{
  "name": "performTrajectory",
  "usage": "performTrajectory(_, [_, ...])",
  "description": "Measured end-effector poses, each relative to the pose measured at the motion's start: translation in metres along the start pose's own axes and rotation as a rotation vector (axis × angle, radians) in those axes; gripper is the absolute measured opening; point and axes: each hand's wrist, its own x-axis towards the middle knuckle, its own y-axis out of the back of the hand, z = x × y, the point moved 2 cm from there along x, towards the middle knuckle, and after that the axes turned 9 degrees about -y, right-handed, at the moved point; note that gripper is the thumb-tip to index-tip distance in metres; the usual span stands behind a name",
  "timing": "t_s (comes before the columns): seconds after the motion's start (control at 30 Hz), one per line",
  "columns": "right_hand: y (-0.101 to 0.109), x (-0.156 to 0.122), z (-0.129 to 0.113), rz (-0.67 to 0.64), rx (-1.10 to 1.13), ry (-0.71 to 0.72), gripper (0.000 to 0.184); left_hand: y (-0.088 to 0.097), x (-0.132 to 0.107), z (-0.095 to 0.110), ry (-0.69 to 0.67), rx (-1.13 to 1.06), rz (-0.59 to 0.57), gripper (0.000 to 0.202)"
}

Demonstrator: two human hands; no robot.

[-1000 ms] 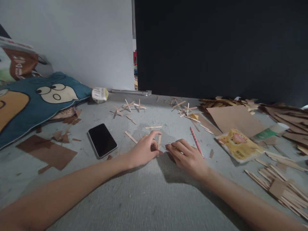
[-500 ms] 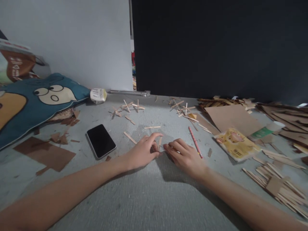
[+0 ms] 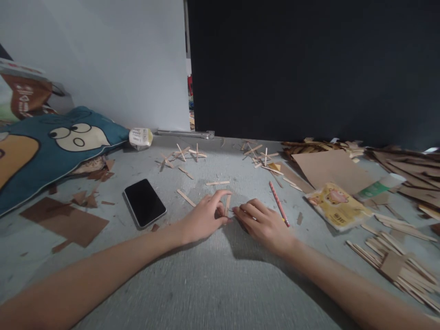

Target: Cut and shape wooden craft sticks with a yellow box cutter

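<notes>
A short wooden craft stick [image 3: 227, 205] stands near upright between the thumb and index finger of my left hand [image 3: 204, 215], which is closed on it. Close by on the right, my right hand [image 3: 263, 222] has its fingers curled together at the foot of that stick; what they pinch is hidden. Beyond my left hand lies a loose craft stick [image 3: 217, 183] on the table. Another stick [image 3: 186, 197] rests just behind my left knuckles. To the right of my right hand is a red patterned pencil [image 3: 279, 203].
A phone [image 3: 144, 202] and brown card [image 3: 65, 221] lie left, before a blue cushion [image 3: 65, 137]. Small stick assemblies [image 3: 265, 158] sit at the back. On the right are a yellow packet [image 3: 338, 206], a green-and-white tube [image 3: 380, 185] and stacked sticks [image 3: 395, 266].
Both hands stay almost where they were, the stick still in my left fingers. The whole view has shifted very slightly.
</notes>
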Motion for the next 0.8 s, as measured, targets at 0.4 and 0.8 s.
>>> performTrajectory(0.4, [0.0059, 0.001, -0.0036, 0.008, 0.049, 0.024, 0.026, 0.0028, 0.0029, 0.0034, 0.011, -0.074, -0.012, 0.066])
performTrajectory(0.8, [0.0017, 0.0017, -0.0014, 0.034, 0.08, 0.012, 0.026, 0.0006, 0.0012, -0.0011, -0.008, -0.102, -0.026, 0.066])
